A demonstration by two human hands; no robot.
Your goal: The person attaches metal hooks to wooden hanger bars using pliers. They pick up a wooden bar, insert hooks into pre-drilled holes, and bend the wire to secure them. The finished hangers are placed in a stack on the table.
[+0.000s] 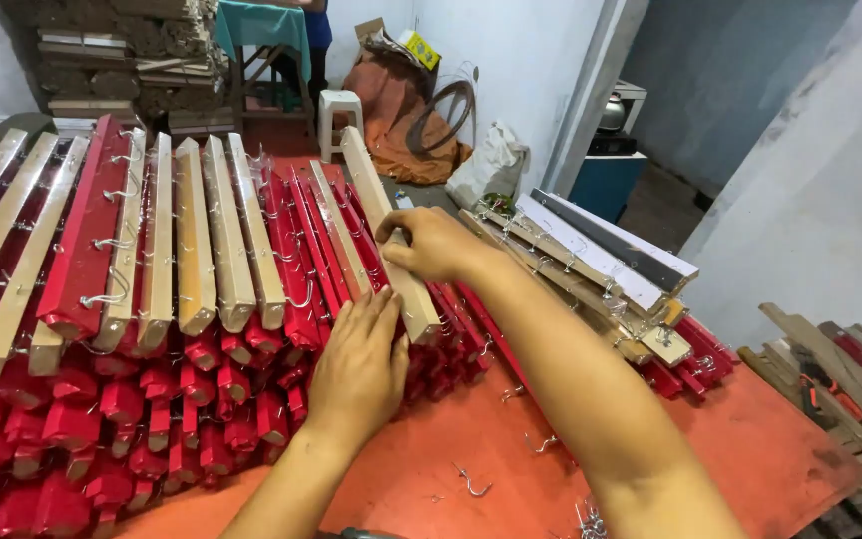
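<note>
A big pile of red and bare-wood hanger bars with metal hooks (152, 299) lies on an orange-red table (730, 439). My right hand (433, 243) grips a long bare-wood bar (376, 205) that lies on top of the pile, running away from me. My left hand (359, 361) presses flat, fingers together, against the red bars just below that bar's near end.
A second stack of white, grey and wood bars (601, 255) lies to the right. Loose metal hooks (471, 484) are scattered on the table near me. Behind stand a white stool (339, 110), stacked cardboard (122, 50), bags and a person by a teal-covered table (261, 25).
</note>
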